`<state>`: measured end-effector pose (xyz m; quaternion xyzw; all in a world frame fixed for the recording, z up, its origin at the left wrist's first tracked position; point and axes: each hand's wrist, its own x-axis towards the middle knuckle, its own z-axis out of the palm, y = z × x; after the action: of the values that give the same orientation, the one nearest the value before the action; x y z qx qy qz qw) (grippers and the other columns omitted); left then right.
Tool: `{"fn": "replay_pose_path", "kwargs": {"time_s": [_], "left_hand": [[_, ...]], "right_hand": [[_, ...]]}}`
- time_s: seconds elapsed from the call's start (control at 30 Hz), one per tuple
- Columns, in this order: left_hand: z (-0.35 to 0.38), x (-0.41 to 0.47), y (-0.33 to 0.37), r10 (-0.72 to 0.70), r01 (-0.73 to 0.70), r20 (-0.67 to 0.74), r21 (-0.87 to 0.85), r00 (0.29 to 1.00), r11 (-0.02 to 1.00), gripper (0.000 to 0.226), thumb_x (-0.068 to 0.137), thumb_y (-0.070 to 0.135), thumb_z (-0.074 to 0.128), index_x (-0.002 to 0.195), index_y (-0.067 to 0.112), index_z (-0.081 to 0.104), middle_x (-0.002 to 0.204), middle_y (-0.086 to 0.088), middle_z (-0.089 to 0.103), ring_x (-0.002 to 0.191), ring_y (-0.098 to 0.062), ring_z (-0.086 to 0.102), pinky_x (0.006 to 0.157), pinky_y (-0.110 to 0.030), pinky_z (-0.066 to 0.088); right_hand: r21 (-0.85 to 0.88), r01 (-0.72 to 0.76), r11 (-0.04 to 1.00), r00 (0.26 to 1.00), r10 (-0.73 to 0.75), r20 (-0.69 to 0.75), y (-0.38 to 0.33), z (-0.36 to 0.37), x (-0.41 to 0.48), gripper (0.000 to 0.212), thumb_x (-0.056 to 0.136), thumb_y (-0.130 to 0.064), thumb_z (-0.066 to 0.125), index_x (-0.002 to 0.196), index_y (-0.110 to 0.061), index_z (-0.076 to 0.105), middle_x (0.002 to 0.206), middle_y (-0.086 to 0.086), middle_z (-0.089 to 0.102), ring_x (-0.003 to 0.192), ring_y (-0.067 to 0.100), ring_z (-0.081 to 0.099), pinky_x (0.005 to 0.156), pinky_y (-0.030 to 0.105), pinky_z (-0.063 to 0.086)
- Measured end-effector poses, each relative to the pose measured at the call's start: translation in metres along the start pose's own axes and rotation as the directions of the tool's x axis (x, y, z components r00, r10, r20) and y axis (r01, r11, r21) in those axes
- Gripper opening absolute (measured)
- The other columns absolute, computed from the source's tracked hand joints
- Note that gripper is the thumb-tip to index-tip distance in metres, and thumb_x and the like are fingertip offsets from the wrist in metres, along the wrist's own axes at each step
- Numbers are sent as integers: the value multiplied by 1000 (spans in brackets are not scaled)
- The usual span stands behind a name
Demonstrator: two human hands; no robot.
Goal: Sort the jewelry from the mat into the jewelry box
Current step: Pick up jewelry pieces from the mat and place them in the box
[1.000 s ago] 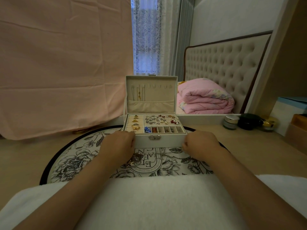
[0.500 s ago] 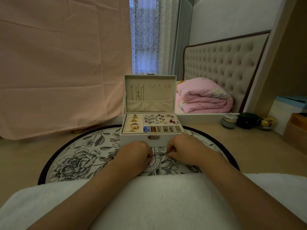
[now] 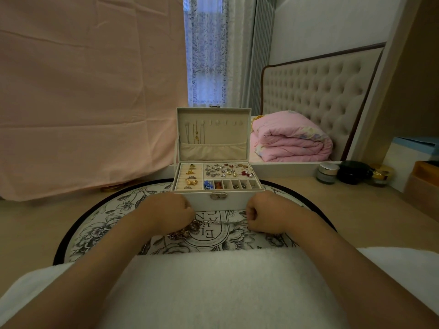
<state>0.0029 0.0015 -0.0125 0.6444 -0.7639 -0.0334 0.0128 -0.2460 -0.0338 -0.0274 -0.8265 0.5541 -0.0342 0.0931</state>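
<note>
Chain (image 3: 221,222) of silver links is held stretched over the middle of the round floral mat (image 3: 111,217). One end is pinched in the curled fingers of the right hand (image 3: 264,216), and the bunched end is gripped by the clenched left hand (image 3: 169,216). The open jewelry box (image 3: 204,201) is seen at the mat's far edge, just behind both fists. Upside-down capitals on the mat's oval label are partly covered; E, N, C and A can be read.
</note>
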Motion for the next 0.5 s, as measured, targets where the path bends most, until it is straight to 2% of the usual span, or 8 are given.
{"fn": "replay_pose_path", "kwargs": {"time_s": [0.1,0.2,0.3,0.37,0.43,0.5], "left_hand": [[1,-2,3,-38,24,125,116,991,993,36,91,47,42,88,24,69,85,7,66,85,-11,61,80,-29,49],[3,-3,13,2,-4,14,183,1000,983,31,87,54,48,84,26,60,84,8,62,84,-12,58,78,-29,49],[6,-4,21,93,-85,-214,49,972,995,15,87,46,55,88,31,57,86,13,57,83,-10,54,67,-26,43],[13,-1,28,170,-205,-310,-84,935,975,9,88,40,59,93,33,61,89,15,56,86,-7,53,70,-23,43],[23,4,38,240,-301,-286,-193,927,934,19,89,40,63,105,31,66,100,14,60,95,-4,54,79,-22,46],[30,11,49,287,-332,-191,-280,939,901,36,87,41,68,120,28,64,114,13,62,106,-4,56,91,-23,48]], "right_hand": [[-29,8,1000,1000,-8,13,0,-1,-1,7,83,-21,66,82,-28,65,86,-10,62,82,12,60,75,28,55],[-33,85,996,994,-87,-60,-3,1,-2,12,84,-31,67,96,-31,67,87,-16,57,85,7,56,79,31,54],[30,147,989,987,-144,-71,-5,5,1,15,87,-36,71,100,-31,76,89,-15,66,84,3,60,82,32,56],[38,175,984,982,-172,-82,-5,7,3,10,88,-33,72,94,-28,79,92,-12,71,83,5,64,81,32,57],[4,214,977,973,-213,-91,-5,9,4,9,90,-27,68,89,-24,76,92,-7,70,82,9,63,78,31,55],[20,227,974,971,-225,-83,-4,12,4,10,93,-23,62,84,-22,68,91,-1,67,80,14,62,74,33,54]]}}
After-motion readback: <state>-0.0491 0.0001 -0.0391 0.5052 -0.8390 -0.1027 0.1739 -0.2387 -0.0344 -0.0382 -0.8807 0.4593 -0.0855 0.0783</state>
